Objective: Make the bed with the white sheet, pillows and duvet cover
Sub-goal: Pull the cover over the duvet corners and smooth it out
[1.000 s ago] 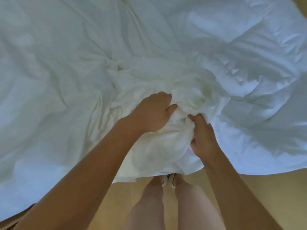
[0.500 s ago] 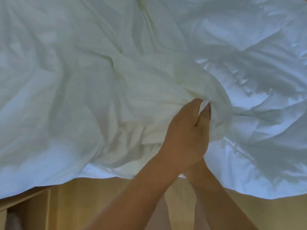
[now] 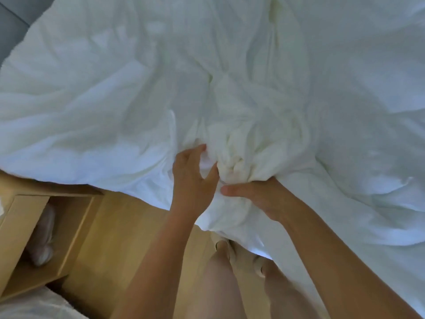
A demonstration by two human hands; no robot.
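Here two hands, left hand [image 3: 192,178] and right hand [image 3: 259,196], grip one duvet cover [image 3: 241,143].

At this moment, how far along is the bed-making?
Early stage. Done: white bedding is spread over the bed, though heavily creased. In hand: the left hand and right hand grip a bunched wad of fabric at the near edge. Left: smoothing everything; no pillows are visible on the bed.
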